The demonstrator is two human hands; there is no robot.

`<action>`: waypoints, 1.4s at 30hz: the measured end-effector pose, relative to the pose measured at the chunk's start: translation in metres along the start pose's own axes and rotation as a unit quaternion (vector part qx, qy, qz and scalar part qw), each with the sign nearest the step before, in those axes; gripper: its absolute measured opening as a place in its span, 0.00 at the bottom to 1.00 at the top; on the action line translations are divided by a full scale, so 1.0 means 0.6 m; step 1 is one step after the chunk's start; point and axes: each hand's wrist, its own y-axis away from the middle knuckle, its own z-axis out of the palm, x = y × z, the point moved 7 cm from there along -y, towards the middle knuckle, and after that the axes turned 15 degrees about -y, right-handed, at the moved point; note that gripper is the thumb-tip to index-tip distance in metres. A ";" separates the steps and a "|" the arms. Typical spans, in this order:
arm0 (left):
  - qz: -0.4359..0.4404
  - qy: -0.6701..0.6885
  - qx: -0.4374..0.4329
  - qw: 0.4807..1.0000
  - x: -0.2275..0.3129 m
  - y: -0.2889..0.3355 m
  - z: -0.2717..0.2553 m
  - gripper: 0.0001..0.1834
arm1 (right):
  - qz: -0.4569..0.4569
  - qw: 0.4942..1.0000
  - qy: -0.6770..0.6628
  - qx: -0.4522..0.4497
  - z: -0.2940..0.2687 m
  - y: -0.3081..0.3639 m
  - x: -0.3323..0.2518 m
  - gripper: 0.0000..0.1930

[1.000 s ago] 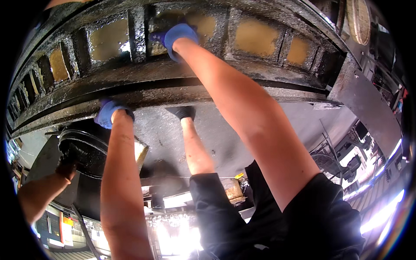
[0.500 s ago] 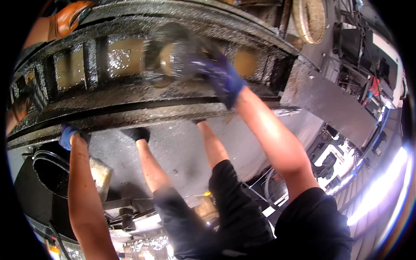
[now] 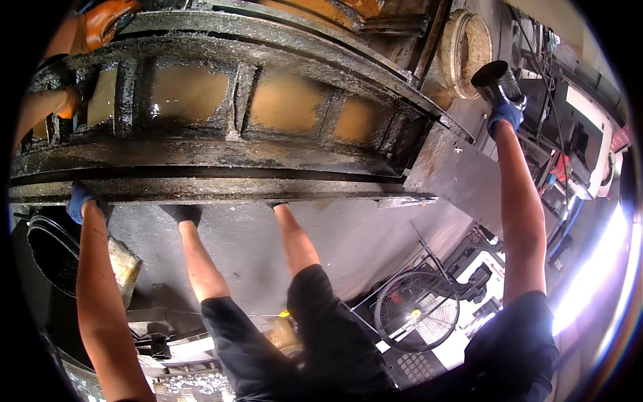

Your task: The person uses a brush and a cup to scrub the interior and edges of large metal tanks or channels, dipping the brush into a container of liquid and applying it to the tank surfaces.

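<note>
My right hand, in a blue glove, is closed on a dark, wet cylindrical can. I hold the can tilted out at the right, beside a dirty white bucket. What is inside the can is hidden. My left hand, also blue-gloved, grips the near rail of a long, grimy metal trough; its fingertips are partly hidden. Murky brown liquid stands between the trough's cross ribs.
At the far left, another person's orange-gloved hand is over the trough's far side, and a second orange-gloved hand is inside it. A black bucket stands by my left forearm. A round fan is at the lower right.
My right hand has swung from over the trough out to the right with the can, up beside the white bucket. The view has shifted. One co-worker's hand has moved further into the trough.
</note>
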 end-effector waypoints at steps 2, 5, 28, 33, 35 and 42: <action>0.038 0.089 -0.085 0.992 -0.016 -0.043 0.041 0.20 | 0.010 0.959 0.283 0.029 -0.009 -0.024 -0.005 0.53; 0.123 0.176 -0.216 0.952 -0.018 -0.154 0.086 0.17 | -0.073 0.947 0.312 0.014 0.041 -0.019 -0.012 0.49; 0.110 0.340 -0.132 0.925 -0.177 -0.023 0.110 0.18 | -0.080 0.938 0.132 -0.310 0.260 0.274 0.072 0.38; 0.097 0.332 -0.130 0.929 -0.190 -0.008 0.122 0.18 | -0.068 0.938 0.140 -0.310 0.259 0.264 0.075 0.38; 0.088 0.333 -0.140 0.928 -0.187 -0.004 0.128 0.18 | -0.070 0.937 0.148 -0.310 0.252 0.257 0.075 0.37; 0.070 0.336 -0.140 0.929 -0.187 -0.037 0.115 0.19 | -0.079 0.930 0.154 -0.325 0.278 0.271 0.054 0.37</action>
